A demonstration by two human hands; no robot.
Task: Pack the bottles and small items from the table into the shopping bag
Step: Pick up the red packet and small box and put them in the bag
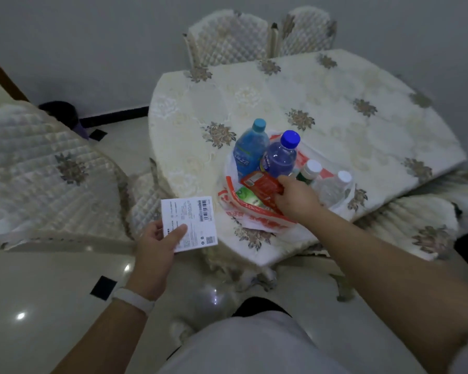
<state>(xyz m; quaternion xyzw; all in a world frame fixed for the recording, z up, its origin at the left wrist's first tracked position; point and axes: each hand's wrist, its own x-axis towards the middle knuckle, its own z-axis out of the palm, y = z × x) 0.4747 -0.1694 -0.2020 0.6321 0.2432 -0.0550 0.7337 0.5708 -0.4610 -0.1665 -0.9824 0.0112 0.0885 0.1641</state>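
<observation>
Now 4 bottles [280, 155] in bag [254, 214], 2 pkts [262, 184].

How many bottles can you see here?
4, all standing in the shopping bag: light-blue bottle, purple bottle, green white-capped one, clear one. Others may be hidden.

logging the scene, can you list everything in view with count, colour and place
bottles: 4, two blue, one green with white cap, one clear, standing in the bag
bag: 1, white and red, on the table's near edge
red packet: 1, at the bag's mouth
green packet: 1, in the bag
box: 1, white, off the table's left
table: 1, cream floral cloth
chairs: 4, quilted cream, around the table
left hand: holds the box
right hand: grips the red packet
</observation>
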